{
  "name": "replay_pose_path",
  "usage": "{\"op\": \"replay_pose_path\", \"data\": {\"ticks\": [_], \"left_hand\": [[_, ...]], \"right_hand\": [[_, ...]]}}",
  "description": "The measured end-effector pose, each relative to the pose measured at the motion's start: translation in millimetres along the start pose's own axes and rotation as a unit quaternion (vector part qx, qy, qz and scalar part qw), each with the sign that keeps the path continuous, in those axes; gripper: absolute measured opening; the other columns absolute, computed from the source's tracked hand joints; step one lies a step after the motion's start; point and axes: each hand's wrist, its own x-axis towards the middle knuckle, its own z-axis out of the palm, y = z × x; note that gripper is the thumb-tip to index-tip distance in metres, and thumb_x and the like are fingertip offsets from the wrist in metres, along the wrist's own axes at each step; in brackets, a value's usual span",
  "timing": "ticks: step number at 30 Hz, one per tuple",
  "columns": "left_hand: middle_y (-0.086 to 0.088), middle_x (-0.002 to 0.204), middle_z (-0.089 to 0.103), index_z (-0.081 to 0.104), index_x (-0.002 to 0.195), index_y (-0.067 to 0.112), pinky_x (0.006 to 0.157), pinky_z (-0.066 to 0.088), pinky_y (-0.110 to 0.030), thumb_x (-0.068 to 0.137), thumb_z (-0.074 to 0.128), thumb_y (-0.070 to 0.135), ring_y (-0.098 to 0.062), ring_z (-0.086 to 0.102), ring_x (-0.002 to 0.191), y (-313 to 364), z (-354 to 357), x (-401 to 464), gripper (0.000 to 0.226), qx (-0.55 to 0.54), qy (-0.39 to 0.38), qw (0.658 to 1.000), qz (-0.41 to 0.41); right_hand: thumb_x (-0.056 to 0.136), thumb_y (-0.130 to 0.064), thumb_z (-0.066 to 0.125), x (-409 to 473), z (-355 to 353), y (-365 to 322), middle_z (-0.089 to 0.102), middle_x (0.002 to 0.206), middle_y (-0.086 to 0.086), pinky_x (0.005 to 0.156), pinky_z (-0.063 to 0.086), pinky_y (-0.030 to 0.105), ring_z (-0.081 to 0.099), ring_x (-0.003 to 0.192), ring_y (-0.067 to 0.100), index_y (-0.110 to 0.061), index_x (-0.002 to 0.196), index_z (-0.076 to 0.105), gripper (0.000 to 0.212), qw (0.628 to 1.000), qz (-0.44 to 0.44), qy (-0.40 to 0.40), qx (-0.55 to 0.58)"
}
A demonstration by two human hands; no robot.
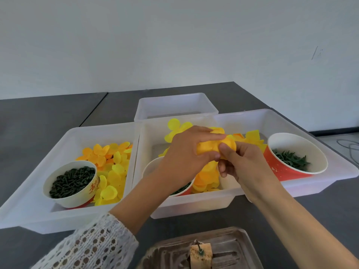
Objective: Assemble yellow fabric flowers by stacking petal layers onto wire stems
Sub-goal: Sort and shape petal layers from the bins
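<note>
- Here, a yellow flower (213, 147) is held up over the middle tray (194, 207).
- More petals (206, 177) lie under it, and the hands hide part of a paper cup (149, 167).
- A cup of green bits (297, 156) stands by the right edge.
- The left hand (186, 152) wraps its fingers round the flower; the right hand (239, 162) pinches it.

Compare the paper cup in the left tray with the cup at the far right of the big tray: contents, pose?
The left cup stands nearly upright; the right cup tips over, mouth facing the camera.
The left cup is filled nearly to the rim with short dark green pieces; the right cup holds a smaller clump of thin green strips low inside.
The left cup has yellow petals heaped against it; the right cup has petals only at its left side.
Both are red-and-white paper cups in white trays.
</note>
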Motion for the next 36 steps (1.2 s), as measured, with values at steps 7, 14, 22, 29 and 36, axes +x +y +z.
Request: {"op": "replay_pose_path", "data": {"ticks": [7, 14, 22, 29, 36], "left_hand": [[0.011, 0.108, 0.072, 0.070, 0.118, 0.027, 0.092, 0.052, -0.033, 0.090, 0.066, 0.033, -0.006, 0.063, 0.102, 3.1, 7.8, -5.6, 0.029, -0.066, 0.040, 0.996, -0.046], [0.009, 0.109, 0.074, 0.077, 0.104, 0.023, 0.095, 0.054, -0.036, 0.095, 0.060, 0.022, -0.006, 0.066, 0.103, 8.5, 7.0, -4.3, 0.019, -0.178, 0.102, 0.973, -0.103], [0.020, 0.099, 0.072, 0.076, 0.105, 0.025, 0.092, 0.048, -0.016, 0.093, 0.062, 0.034, 0.002, 0.063, 0.099, 9.1, 4.0, -3.0, 0.021, -0.083, 0.116, 0.988, -0.057], [0.019, 0.078, 0.070, 0.075, 0.082, 0.026, 0.071, 0.047, -0.017, 0.088, 0.070, 0.027, 0.003, 0.060, 0.081, 5.8, 9.8, 2.0, 0.008, -0.020, 0.139, 0.990, -0.017], [0.017, 0.077, 0.061, 0.062, 0.081, 0.024, 0.073, 0.048, -0.031, 0.094, 0.060, 0.024, -0.008, 0.060, 0.078, -30.7, -11.7, 39.1, 0.013, 0.057, 0.226, 0.970, -0.070]], "right_hand": [[0.095, -0.032, 0.055, 2.0, 11.0, -14.7, 0.047, 0.040, 0.004, 0.040, 0.036, 0.020, 0.039, 0.037, 0.015, -0.007, 0.058, 0.054, 0.044, 0.995, -0.060, 0.068, -0.039], [0.091, -0.044, 0.053, 1.0, 14.9, -12.2, 0.051, 0.041, 0.005, 0.043, 0.042, 0.018, 0.044, 0.038, 0.013, -0.001, 0.061, 0.057, 0.052, 0.995, -0.062, 0.042, -0.059], [0.083, -0.051, 0.054, 4.8, 12.2, -11.6, 0.062, 0.061, 0.020, 0.058, 0.054, 0.041, 0.058, 0.053, 0.034, 0.009, 0.077, 0.062, 0.060, 0.998, -0.049, 0.034, -0.017], [0.085, -0.053, 0.047, 2.9, 13.5, -8.2, 0.058, 0.060, 0.020, 0.059, 0.052, 0.036, 0.057, 0.055, 0.023, 0.004, 0.073, 0.061, 0.060, 0.999, -0.035, 0.035, -0.020], [0.098, -0.042, 0.045, 7.3, -17.2, -8.2, 0.062, 0.082, 0.035, 0.060, 0.053, 0.047, 0.061, 0.067, 0.033, 0.014, 0.091, 0.057, 0.058, 0.985, -0.039, 0.161, 0.037]]}}
